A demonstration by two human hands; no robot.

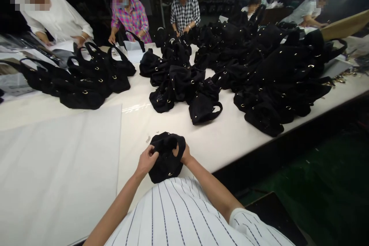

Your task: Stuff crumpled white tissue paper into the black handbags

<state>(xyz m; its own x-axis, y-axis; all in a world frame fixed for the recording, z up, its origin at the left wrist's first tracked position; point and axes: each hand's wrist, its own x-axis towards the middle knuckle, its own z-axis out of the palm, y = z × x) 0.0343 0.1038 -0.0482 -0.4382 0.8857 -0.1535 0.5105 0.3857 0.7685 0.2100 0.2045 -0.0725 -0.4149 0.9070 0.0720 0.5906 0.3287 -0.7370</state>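
I saw a black handbag (pixel 165 161) at the near edge of the white bench (pixel 217 136), right up against the striped shirt (pixel 175 211) of the person handling it. Their left hand (pixel 146 160) pinched the bag's left side between thumb and fingers, while their right hand (pixel 185 154) grasped it from the right, fingertips showing through the loop of the handle (pixel 181 147). The handle arched along the right side; a gold ring (pixel 170 174) on the bag sat on the side closest to the shirt. Its longer dimension seemed to run away from the body, across the bench, though the cloth sagged and blurred the line. Whether anything lay inside I couldn't tell; the interior was just dark. Beyond it, another black bag (pixel 201 109) lay lengthwise from left to right, its handle pointing right. Left of that, a cluster of bags (pixel 82 94) had several handles standing up, and a bigger heap (pixel 276 69) sprawled to the right, contents hidden too. A large white sheet (pixel 57 177) covered the left of the bench. Across from us, a co-worker in a pink checked shirt (pixel 132 17) bent over the work.
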